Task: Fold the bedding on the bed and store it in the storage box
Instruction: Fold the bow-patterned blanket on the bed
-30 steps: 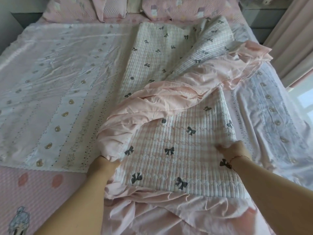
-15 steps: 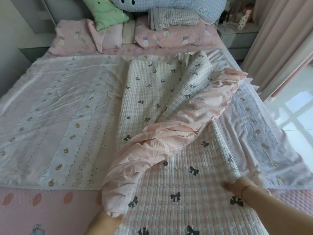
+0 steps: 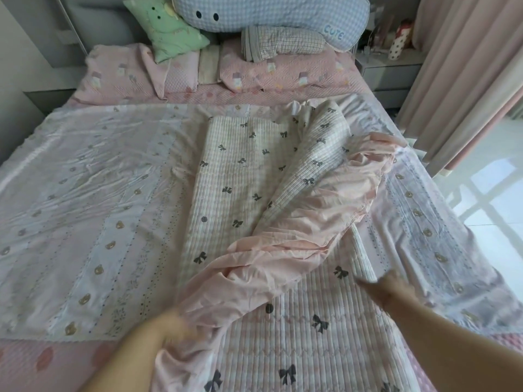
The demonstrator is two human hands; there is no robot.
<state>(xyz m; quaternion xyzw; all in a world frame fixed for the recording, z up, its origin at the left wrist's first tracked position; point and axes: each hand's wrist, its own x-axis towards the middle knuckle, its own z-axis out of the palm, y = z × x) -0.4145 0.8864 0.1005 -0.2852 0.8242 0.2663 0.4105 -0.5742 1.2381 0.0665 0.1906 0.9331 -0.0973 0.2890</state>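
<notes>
The word "CUTE" is sewn on the big blue checked pillow (image 3: 271,12) at 12 o'clock, by the head of the bed (image 3: 42,360). A green pillow (image 3: 172,32) with a bear face is seen at 11 o'clock.

The right edge of the bed is met by pink curtains (image 3: 464,66) at 2 o'clock and bright floor tiles (image 3: 492,222) at 3 o'clock. A wide flat sheet (image 3: 85,199) with small bears is spread to the left, from 8 to 10 o'clock, with nothing lying on it.

The quilt (image 3: 243,176) is found in the middle of the bed, running from 6 o'clock up to 12. It is checked and ribbed, with dark bows. Its plain pink underside (image 3: 297,250) is turned over in a long crumpled band.

The left hand (image 3: 169,326) is blurred at the pink band's near end at 7 o'clock; how its fingers lie cannot be told. The right hand (image 3: 393,290) is blurred at the quilt's right edge at 4 o'clock; its fingers cannot be told either.
</notes>
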